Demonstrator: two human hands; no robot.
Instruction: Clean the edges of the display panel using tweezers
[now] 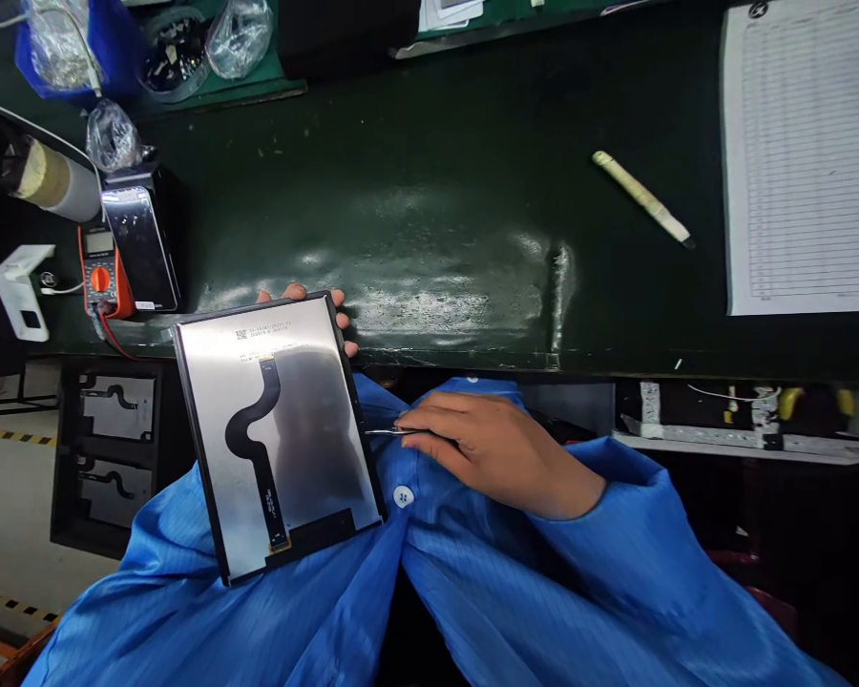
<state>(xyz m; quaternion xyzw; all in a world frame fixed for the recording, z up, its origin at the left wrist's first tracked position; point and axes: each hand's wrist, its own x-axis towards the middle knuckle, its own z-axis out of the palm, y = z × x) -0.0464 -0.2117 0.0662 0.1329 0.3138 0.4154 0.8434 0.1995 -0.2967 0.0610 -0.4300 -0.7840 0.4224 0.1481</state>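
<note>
A flat display panel (311, 420) with a silver back and black frame stands tilted against my blue smock (465, 534). A black S-shaped flex cable (258, 434) runs down its back. My left hand (304, 305) grips the panel from behind, with only the fingertips showing past its top edge. My right hand (501, 448) is shut on slim metal tweezers (390, 431). Their tip reaches the panel's right edge; I cannot tell if it touches.
A dark green bench mat (415, 229) lies ahead, with a cream stick (642, 196) and a ruled paper sheet (806, 157). A multimeter (101, 272), a phone (139, 248) and bagged parts (57, 48) sit at the left. Foam-lined black trays (111, 458) are lower left.
</note>
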